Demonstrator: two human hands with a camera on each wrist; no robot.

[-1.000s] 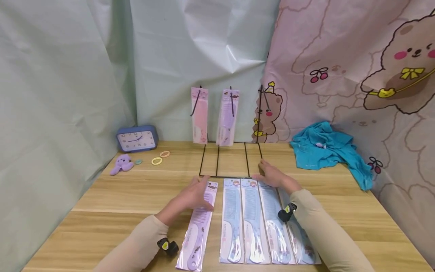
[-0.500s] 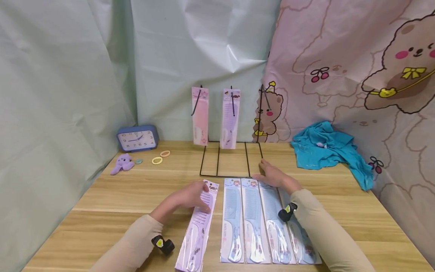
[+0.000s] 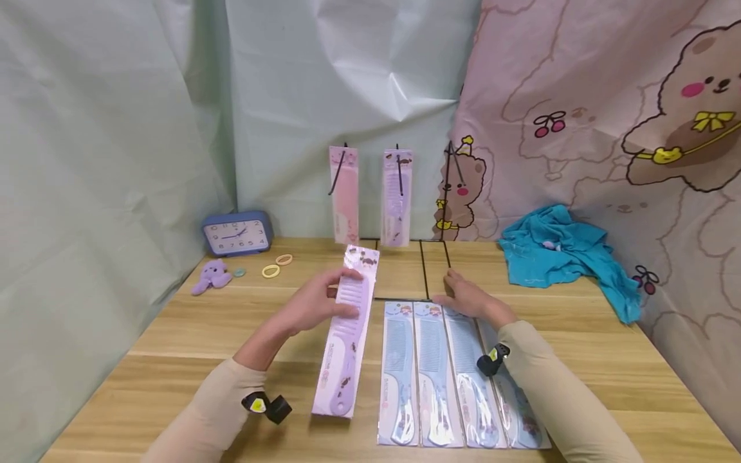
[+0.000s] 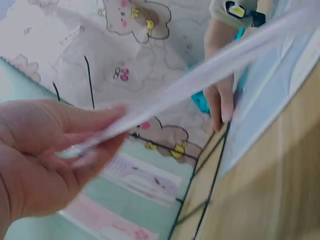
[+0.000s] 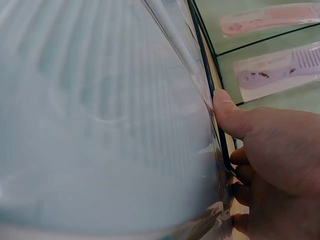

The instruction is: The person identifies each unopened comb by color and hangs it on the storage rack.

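My left hand (image 3: 315, 305) grips a packaged purple comb (image 3: 347, 325) near its top and holds it tilted above the wooden table (image 3: 173, 334). In the left wrist view, the left hand's fingers (image 4: 45, 165) pinch the thin packet (image 4: 210, 70). My right hand (image 3: 466, 299) rests with straight fingers on the top ends of several blue comb packets (image 3: 431, 373) lying side by side, close to the black wire rack's base (image 3: 425, 276). The right wrist view shows the thumb (image 5: 227, 112) against the rack wire (image 5: 207, 75). A pink comb packet (image 3: 344, 193) and a purple one (image 3: 397, 196) hang on the rack; its right hook (image 3: 448, 167) is bare.
A blue clock (image 3: 237, 233), a purple plush toy (image 3: 211, 275) and some hair ties (image 3: 270, 271) lie at the back left. A teal cloth (image 3: 564, 254) is heaped at the back right. Fabric backdrops close in the back and both sides.
My left hand has lifted the purple comb packet off the table and carried it forward, closer to the rack. The right hand has stayed in place.
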